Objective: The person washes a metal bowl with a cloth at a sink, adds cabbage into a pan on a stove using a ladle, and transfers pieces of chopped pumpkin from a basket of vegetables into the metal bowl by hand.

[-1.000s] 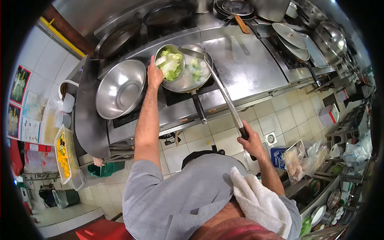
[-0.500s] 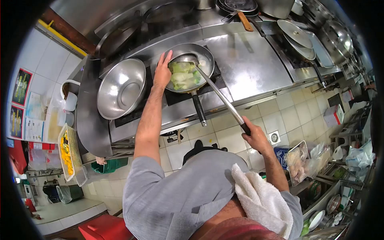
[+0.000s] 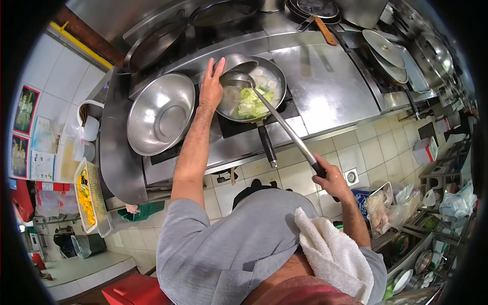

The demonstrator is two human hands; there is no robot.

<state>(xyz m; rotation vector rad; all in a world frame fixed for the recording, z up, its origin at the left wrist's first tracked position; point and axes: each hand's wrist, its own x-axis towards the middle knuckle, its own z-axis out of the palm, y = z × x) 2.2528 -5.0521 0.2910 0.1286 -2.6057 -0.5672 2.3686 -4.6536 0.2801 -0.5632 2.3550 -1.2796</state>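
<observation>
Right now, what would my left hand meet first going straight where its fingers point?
Probably the dark rear pan, if the left hand clears the steel ledge; depth is unclear.

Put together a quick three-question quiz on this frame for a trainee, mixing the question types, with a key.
1. Which hand grips the ladle?
2. Where do the pale green leaves near the ladle lie? A) in the large steel bowl; B) in the pan; C) on the tiled floor.
3. Fill in the blank: A white ____ lies over the person's right shoulder.

Key: 1. The right hand. 2. B. 3. towel.
</observation>
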